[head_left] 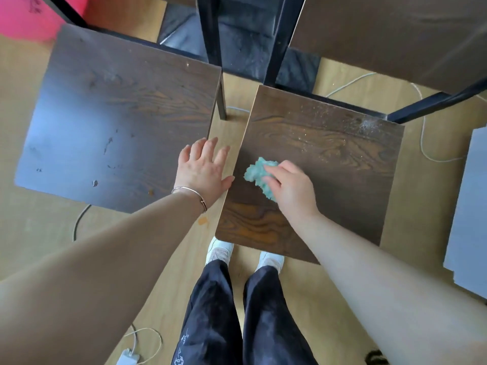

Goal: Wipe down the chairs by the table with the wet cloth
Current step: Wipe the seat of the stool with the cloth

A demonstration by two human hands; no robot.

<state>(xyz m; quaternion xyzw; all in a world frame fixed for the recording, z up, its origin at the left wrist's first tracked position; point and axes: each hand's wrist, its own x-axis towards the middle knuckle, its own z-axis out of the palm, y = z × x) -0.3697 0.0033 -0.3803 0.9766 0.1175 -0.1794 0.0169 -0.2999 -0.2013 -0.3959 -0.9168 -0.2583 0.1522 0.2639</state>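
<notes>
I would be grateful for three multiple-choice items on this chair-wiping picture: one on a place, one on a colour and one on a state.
1. Where is the cloth? A in a bucket; B on the right seat; C on a shelf.
2. What colour is the cloth? A pink; B white; C teal.
3. How is the left hand? A open, fingers spread; B clenched in a fist; C gripping the cloth.

Answers: 1 B, the right hand holds it down on that seat's wood. 2 C, it shows teal against the dark grain. 3 A, its fingers lie straight and hold nothing.
</notes>
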